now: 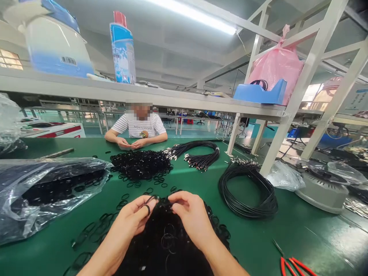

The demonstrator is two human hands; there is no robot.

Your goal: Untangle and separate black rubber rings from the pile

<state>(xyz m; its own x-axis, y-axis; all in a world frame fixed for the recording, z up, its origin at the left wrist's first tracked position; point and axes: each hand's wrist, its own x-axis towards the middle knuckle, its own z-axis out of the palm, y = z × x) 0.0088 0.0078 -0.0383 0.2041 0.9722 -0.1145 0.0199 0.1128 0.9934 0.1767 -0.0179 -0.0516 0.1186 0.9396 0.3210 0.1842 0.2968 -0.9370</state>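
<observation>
My left hand is closed in a pinch on a thin black ring that loops at the thumb and fingertips. Close by on the right, my right hand has its thumb and forefinger bent together over dark material. What lies between those fingertips, if anything, blends into the black behind them. Both hands are above a large pile of black rings on the green table. Loose rings are scattered around the pile's edges.
Across the table sits a person, hands together behind a second ring heap. A clear plastic bag of black rings lies left. Coiled black cables and red-handled pliers lie right. A shelf spans overhead.
</observation>
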